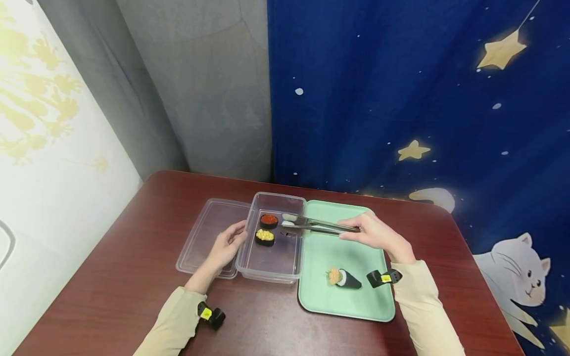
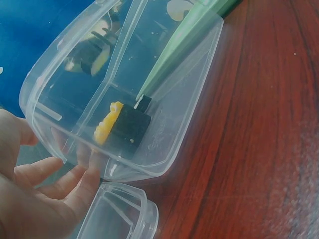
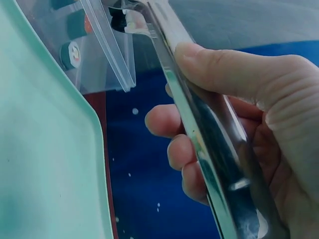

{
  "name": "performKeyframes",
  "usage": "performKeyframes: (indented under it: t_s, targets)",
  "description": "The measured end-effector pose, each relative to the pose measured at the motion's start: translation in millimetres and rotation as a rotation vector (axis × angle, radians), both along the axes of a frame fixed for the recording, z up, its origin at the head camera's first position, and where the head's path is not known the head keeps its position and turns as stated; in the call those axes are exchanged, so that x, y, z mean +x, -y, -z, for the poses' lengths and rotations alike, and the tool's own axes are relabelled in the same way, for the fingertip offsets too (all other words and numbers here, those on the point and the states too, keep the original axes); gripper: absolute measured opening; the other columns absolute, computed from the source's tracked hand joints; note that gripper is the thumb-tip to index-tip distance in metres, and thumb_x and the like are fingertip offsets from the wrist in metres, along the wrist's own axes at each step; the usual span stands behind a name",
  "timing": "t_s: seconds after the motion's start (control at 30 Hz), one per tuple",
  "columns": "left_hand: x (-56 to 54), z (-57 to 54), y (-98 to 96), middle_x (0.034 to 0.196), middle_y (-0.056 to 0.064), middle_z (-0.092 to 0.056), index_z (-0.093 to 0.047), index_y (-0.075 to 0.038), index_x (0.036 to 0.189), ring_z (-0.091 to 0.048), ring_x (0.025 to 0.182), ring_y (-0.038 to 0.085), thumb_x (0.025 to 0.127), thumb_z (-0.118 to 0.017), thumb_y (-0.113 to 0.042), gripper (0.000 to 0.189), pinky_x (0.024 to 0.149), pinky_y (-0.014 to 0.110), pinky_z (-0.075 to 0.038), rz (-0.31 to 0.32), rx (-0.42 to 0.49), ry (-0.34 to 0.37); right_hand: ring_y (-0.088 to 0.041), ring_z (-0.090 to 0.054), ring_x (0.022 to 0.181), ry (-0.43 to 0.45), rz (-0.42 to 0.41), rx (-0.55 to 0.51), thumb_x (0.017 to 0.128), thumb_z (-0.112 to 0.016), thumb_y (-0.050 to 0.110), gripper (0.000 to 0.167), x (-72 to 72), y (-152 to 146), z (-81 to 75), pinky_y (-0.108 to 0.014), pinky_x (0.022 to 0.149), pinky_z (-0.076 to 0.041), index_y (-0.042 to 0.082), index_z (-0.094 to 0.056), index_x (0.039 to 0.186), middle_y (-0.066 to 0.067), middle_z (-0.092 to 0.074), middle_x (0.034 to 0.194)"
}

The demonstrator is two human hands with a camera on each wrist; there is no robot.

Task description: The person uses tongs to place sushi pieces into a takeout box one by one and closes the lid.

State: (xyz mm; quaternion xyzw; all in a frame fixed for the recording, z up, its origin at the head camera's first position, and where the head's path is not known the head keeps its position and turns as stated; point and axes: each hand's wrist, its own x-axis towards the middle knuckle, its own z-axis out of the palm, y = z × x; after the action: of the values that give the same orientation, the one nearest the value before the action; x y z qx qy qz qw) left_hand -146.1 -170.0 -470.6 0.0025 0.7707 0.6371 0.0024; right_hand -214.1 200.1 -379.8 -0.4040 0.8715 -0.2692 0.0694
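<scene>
- A reddish-brown table (image 1: pixel 111 277) bears everything.
- On it, a pale green tray (image 1: pixel 343 252) lies at the right, a dark cone roll (image 1: pixel 345 278) with an orange filling near its front edge.
- Directly left of the tray stands a clear, lidless container (image 1: pixel 276 259).
- The clear lid (image 1: pixel 200 237) lies flat on the container's left.
- Steel tongs (image 3: pixel 209 134) reach over the container's right wall — their tips are inside, at a small dark-wrapped piece (image 3: pixel 118 21) with a pale part.
- The right hand (image 1: pixel 371 231) grips the tongs, thumb on one side, fingers opposite.
- The left hand (image 1: pixel 225 247) is loose, its fingers touching the container's left side.
- Inside, toward the left, sit two pieces — the red-topped one (image 1: pixel 269 220) behind the yellow-topped one (image 1: pixel 264 237).
</scene>
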Motion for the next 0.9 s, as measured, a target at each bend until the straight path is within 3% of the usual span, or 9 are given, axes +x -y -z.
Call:
performKeyframes:
  t_s: [0.1, 0.13, 0.23, 0.37, 0.53, 0.67, 0.8, 0.9]
  targets:
    - [0.0, -0.3, -0.2, 0.131, 0.029, -0.048, -0.041, 0.006, 0.136, -0.049, 0.12, 0.037, 0.097, -0.05, -0.008, 0.043, 0.103, 0.04, -0.039, 0.003, 0.008, -0.003, 0.0, -0.051, 0.053, -0.033, -0.033, 0.049, 0.086, -0.068, 0.022, 0.033, -3.0, 7.7, -3.5, -0.02, 0.058, -0.046, -0.001, -0.069, 0.11, -0.01, -0.071, 0.092]
    - [0.0, -0.3, -0.3, 0.131, 0.029, -0.049, -0.042, 0.006, 0.136, -0.049, 0.119, 0.037, 0.097, -0.05, -0.008, 0.042, 0.103, 0.04, -0.04, 0.003, 0.011, -0.002, -0.003, -0.058, 0.062, -0.045, -0.041, 0.068, 0.086, -0.068, 0.022, 0.032, -3.9, 10.2, -4.8, -0.021, 0.062, -0.048, 0.0, -0.069, 0.109, -0.012, -0.07, 0.099]
    - [-0.1, -0.6, -0.1, 0.131, 0.029, -0.048, -0.042, 0.005, 0.136, -0.049, 0.119, 0.038, 0.097, -0.05, -0.008, 0.043, 0.103, 0.04, -0.04, 0.001, 0.009, 0.002, -0.011, -0.065, 0.085, -0.053, -0.063, 0.115, 0.086, -0.068, 0.021, 0.03, -6.3, 18.5, -9.3, -0.024, 0.068, -0.051, 0.001, -0.07, 0.108, -0.011, -0.069, 0.104]
    - [0.1, -1.1, 0.0, 0.131, 0.029, -0.048, -0.041, 0.005, 0.137, -0.05, 0.119, 0.038, 0.097, -0.05, -0.008, 0.043, 0.103, 0.041, -0.039, 0.002, 0.004, 0.006, -0.006, -0.063, 0.075, -0.049, -0.077, 0.169, 0.084, -0.07, 0.019, 0.027, -9.9, 28.6, -13.7, -0.023, 0.063, -0.051, 0.003, -0.071, 0.106, -0.008, -0.071, 0.099]
    - [0.1, -0.5, 0.3, 0.131, 0.029, -0.048, -0.041, 0.006, 0.137, -0.05, 0.119, 0.038, 0.097, -0.05, -0.008, 0.044, 0.102, 0.04, -0.04, 0.004, -0.001, 0.004, -0.003, -0.051, 0.063, -0.061, -0.077, 0.238, 0.082, -0.072, 0.018, 0.019, -12.7, 39.7, -17.6, -0.02, 0.055, -0.043, 0.007, -0.074, 0.098, 0.002, -0.069, 0.081]
    - [-0.1, 0.1, 0.4, 0.131, 0.029, -0.048, -0.041, 0.006, 0.137, -0.05, 0.119, 0.038, 0.097, -0.05, -0.008, 0.043, 0.102, 0.039, -0.041, 0.004, -0.004, 0.001, -0.002, -0.037, 0.056, -0.068, -0.088, 0.293, 0.081, -0.072, 0.017, 0.003, -13.7, 48.9, -20.7, -0.019, 0.049, -0.034, 0.014, -0.072, 0.082, 0.011, -0.054, 0.064]
    - [-0.4, 0.6, 0.3, 0.131, 0.029, -0.048, -0.041, 0.005, 0.136, -0.05, 0.119, 0.037, 0.097, -0.05, -0.009, 0.043, 0.102, 0.04, -0.041, 0.003, 0.002, 0.005, -0.003, -0.029, 0.051, -0.077, -0.085, 0.34, 0.081, -0.072, 0.016, 0.011, -13.1, 57.9, -25.5, -0.019, 0.047, -0.027, 0.018, -0.067, 0.071, 0.012, -0.039, 0.056]
    - [-0.7, 1.3, 0.5, 0.131, 0.029, -0.048, -0.042, 0.005, 0.136, -0.05, 0.119, 0.037, 0.097, -0.05, -0.009, 0.043, 0.102, 0.04, -0.04, 0.001, 0.004, 0.009, -0.003, -0.03, 0.049, -0.08, -0.07, 0.37, 0.08, -0.073, 0.016, 0.011, -11.9, 64.1, -28.9, -0.019, 0.046, -0.028, 0.018, -0.068, 0.071, 0.013, -0.04, 0.054]
